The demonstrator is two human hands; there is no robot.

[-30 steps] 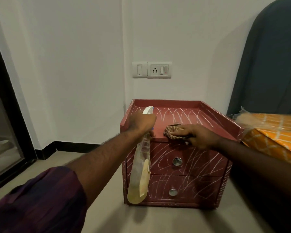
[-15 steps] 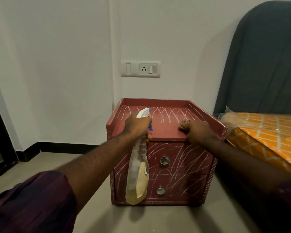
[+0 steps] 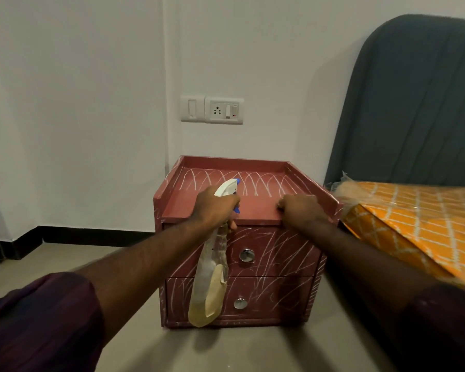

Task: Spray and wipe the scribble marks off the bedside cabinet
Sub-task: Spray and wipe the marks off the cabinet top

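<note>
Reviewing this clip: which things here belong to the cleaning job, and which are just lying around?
Job: spray bottle, held in the left hand; right hand, resting on the bedside cabinet; scribble marks.
Lying about: wall socket; headboard; orange bedspread.

Facing white wall (image 3: 78,103) with socket (image 3: 224,110); bordering grey headboard (image 3: 414,103) and orange mattress (image 3: 427,218); standing on beige floor (image 3: 253,353).

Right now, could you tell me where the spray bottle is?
In the head view, the spray bottle hangs from the left hand in front of the bedside cabinet, just left of its two drawer knobs.
</note>
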